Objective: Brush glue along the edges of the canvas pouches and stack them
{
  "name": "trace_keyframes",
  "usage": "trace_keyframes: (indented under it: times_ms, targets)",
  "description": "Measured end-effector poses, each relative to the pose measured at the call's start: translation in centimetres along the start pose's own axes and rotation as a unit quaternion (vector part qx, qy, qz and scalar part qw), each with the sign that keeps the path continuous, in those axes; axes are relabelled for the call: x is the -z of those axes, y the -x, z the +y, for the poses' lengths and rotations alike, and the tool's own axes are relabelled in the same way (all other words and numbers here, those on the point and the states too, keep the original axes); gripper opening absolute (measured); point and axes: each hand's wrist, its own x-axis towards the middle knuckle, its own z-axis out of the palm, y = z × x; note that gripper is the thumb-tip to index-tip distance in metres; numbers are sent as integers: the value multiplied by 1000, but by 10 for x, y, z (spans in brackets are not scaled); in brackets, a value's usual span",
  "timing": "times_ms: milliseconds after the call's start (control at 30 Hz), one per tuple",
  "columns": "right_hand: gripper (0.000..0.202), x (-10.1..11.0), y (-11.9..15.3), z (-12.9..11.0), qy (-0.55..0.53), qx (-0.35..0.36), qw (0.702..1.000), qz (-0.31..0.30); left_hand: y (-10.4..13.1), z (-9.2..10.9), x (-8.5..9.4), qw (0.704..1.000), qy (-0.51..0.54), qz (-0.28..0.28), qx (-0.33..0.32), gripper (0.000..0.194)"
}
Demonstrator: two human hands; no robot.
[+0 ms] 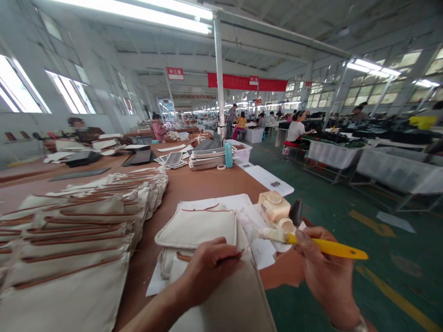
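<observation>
My right hand (327, 272) grips a brush with a yellow handle (332, 248); its pale, glue-caked bristles (272, 235) point left, over white paper. My left hand (211, 269) is closed on the edge of a cream fabric panel (238, 295), with a bit of brown trim at the fingertips. Behind that hand, another cream padded piece (199, 228) with brown trim lies on the white paper (214, 203). A stained, cream-coloured plastic bottle (274, 205) lies just beyond the bristles, with a dark conical object (296, 212) beside it.
Cream pouches with brown trim (79, 249) overlap in a long row at left on the brown table (194, 184). Farther back are stacked panels (207, 159), a tape roll (221, 167) and a turquoise bottle (228, 154). White bins (332, 154) and seated people stand across the green floor.
</observation>
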Motion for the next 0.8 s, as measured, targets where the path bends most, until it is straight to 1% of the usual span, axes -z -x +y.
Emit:
trace_keyframes:
  times_ms: [33, 67, 133, 200, 233, 267, 333, 367, 433, 467, 500, 533, 567, 633, 667, 700, 733, 800]
  targets:
    - [29, 1, -2, -7, -33, -36, 999, 9, 5, 4, 1, 996, -69, 36, -52, 30]
    - [30, 2, -3, -14, -65, -69, 995, 16, 10, 9, 2, 982, -138, 69, -108, 26]
    - [29, 1, -2, -29, -109, -115, 987, 19, 20, 19, 7, 932, -262, 121, -218, 17]
    - [28, -3, 2, -42, -122, -130, 984, 11, 26, 28, 13, 883, -337, 136, -295, 11]
    - [29, -5, 6, -47, -123, -127, 984, 5, 28, 32, 17, 869, -354, 136, -318, 11]
    - [28, -6, 10, -51, -120, -118, 986, -9, 30, 36, 20, 861, -359, 135, -333, 13]
    - [24, -7, 20, -54, -107, -82, 988, -70, 32, 41, 25, 855, -355, 138, -351, 16]
    - [21, -5, 24, -55, -96, -56, 987, -119, 34, 42, 26, 854, -352, 145, -353, 16]
    - [19, 1, 29, -55, -53, 1, 974, -218, 37, 42, 27, 855, -345, 172, -347, 15]
    - [19, 4, 30, -56, -28, 29, 967, -250, 39, 42, 26, 856, -342, 187, -340, 14]
    - [19, 7, 30, -58, -9, 51, 964, -263, 42, 41, 25, 857, -338, 201, -333, 13]
    - [19, 9, 29, -61, 4, 65, 965, -255, 44, 40, 23, 858, -335, 213, -326, 13]
    - [18, 8, 29, -66, 5, 78, 970, -229, 46, 40, 22, 859, -332, 222, -320, 12]
    - [14, 2, 30, -76, -20, 97, 982, -158, 49, 40, 20, 859, -329, 239, -310, 11]
    - [13, -2, 33, -80, -33, 103, 984, -139, 50, 40, 20, 858, -329, 246, -309, 11]
    - [12, -7, 36, -83, -38, 114, 983, -138, 52, 40, 20, 856, -332, 248, -310, 9]
    - [12, -10, 40, -84, -31, 124, 979, -161, 53, 39, 21, 853, -336, 250, -310, 8]
    - [15, -9, 49, -80, 18, 124, 962, -243, 60, 38, 25, 850, -351, 245, -306, 10]
